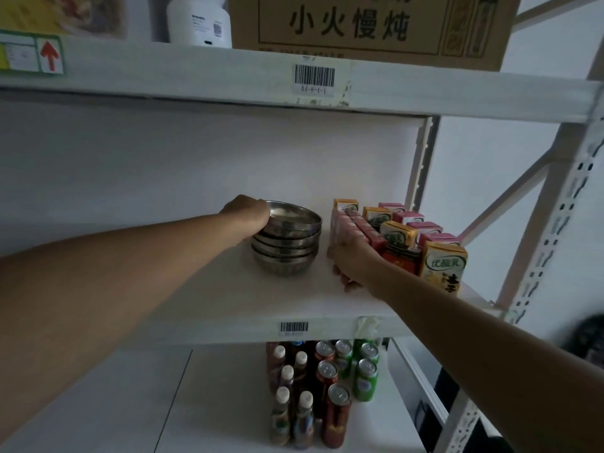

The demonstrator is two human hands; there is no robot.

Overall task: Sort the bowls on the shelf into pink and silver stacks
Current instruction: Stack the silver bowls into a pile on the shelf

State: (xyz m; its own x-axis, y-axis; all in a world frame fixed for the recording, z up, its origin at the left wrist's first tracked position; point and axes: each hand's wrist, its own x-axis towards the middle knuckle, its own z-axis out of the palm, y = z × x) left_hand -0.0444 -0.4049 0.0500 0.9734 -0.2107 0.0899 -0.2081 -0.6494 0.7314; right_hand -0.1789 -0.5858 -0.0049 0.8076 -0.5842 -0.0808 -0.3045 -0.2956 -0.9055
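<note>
Fingers of our left hand [245, 214] curl over the rim of the stacked round silver metal bowls [286, 238], steadying them; beside them, our right hand [349, 261] rests, fingers spread, on the white shelf [228, 299].

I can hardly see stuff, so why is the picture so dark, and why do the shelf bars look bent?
Head view: the light is dim, so the silver bowls and both arms look murky; the wide lens bows the shelf edge and the upright post; the lower right corner is blurred; a faint glint shows on the top bowl's rim.
</note>
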